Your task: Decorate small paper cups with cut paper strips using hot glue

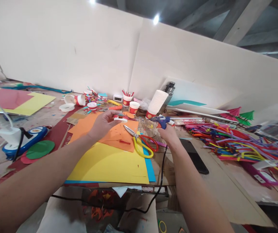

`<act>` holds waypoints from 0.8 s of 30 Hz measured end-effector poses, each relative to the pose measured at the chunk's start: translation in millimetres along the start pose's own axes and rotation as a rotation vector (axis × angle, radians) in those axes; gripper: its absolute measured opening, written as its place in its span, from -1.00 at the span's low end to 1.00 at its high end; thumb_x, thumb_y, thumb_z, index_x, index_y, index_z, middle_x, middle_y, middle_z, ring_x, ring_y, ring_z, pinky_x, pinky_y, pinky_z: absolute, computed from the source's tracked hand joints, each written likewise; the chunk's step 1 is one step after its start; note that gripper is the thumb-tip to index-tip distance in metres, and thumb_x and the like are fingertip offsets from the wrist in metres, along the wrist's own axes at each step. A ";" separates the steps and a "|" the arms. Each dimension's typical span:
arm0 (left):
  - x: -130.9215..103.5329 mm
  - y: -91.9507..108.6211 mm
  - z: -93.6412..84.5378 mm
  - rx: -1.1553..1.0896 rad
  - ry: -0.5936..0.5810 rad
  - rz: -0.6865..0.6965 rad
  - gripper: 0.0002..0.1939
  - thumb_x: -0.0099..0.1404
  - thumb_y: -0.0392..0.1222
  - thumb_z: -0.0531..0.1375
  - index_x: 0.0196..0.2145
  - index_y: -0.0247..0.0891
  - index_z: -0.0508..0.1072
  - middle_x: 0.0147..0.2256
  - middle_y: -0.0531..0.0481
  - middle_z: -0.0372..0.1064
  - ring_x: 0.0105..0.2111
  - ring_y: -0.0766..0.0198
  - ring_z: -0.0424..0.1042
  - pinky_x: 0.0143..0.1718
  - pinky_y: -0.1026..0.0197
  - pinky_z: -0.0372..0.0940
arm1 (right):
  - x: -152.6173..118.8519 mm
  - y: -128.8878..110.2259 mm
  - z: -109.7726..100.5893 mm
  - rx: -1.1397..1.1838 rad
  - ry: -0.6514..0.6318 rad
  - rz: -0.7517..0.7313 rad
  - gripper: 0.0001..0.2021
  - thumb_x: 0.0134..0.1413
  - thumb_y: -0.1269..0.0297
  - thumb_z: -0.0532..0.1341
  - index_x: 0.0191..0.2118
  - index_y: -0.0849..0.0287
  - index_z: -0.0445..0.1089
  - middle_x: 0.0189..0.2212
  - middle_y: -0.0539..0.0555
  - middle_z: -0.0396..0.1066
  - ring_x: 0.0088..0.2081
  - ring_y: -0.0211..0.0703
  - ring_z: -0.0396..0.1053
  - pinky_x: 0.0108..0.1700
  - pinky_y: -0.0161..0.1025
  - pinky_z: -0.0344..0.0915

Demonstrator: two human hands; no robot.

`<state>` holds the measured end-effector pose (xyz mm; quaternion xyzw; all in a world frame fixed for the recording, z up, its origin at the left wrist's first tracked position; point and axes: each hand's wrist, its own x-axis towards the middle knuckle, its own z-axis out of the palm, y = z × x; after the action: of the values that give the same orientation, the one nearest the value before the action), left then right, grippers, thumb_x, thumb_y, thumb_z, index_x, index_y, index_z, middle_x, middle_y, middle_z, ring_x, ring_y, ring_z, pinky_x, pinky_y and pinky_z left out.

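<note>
White panel, upper frame; centre: left hand pinches cut paper-cup piece, right hand grips glue gun (axis sideways, nozzle toward piece, apart).

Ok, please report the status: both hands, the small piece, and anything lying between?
Left hand holding small red-and-white piece. Right hand gripping blue glue gun, apart from the piece. Yellow-handled scissors between, lying on coloured sheets.
</note>
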<state>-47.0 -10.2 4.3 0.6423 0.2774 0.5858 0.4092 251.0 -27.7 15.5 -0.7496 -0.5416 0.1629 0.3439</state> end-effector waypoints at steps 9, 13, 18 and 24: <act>-0.7 -3.3 -6.0 0.348 0.013 0.319 -0.80 0.25 -0.10 0.27 -0.20 -0.22 0.48 -0.15 -0.14 0.55 -0.09 0.16 0.52 0.00 0.06 0.39 | -46.7 -43.7 0.5 0.562 -0.121 -0.394 -0.69 -0.03 0.33 0.17 -0.08 0.09 0.31 -0.38 -0.04 0.42 -0.41 -0.23 0.34 -0.26 -0.24 0.33; 1.2 5.4 -10.5 0.453 0.042 0.481 -0.89 0.30 -0.21 0.23 -0.20 -0.21 0.46 -0.13 -0.13 0.54 -0.06 0.17 0.51 0.02 0.04 0.37 | -63.7 -49.2 -2.2 0.543 -0.176 -0.441 -0.70 0.07 0.20 0.23 -0.05 0.08 0.34 -0.30 0.01 0.46 -0.30 -0.16 0.38 -0.19 -0.20 0.34; 3.8 11.9 -12.8 0.488 0.042 0.644 -0.86 0.29 -0.33 0.22 -0.19 -0.20 0.45 -0.13 -0.13 0.53 -0.04 0.17 0.49 0.02 0.00 0.39 | -67.1 -43.0 -3.2 0.461 -0.172 -0.519 -0.69 0.16 0.06 0.22 -0.02 0.04 0.37 -0.10 0.06 0.46 -0.10 -0.09 0.39 -0.05 -0.14 0.32; 4.5 13.4 -12.9 0.474 0.040 0.674 -0.86 0.28 -0.33 0.23 -0.20 -0.19 0.46 -0.13 -0.12 0.53 -0.03 0.16 0.49 0.02 -0.02 0.39 | -68.9 -45.7 -8.1 0.367 -0.224 -0.540 -0.69 0.21 0.03 0.16 -0.04 0.07 0.37 -0.09 0.09 0.44 -0.08 -0.06 0.38 -0.04 -0.13 0.30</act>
<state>-60.6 -10.8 17.8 0.7621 0.1868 0.6192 0.0299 199.3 -86.0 44.0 -0.4825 -0.7165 0.2418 0.4420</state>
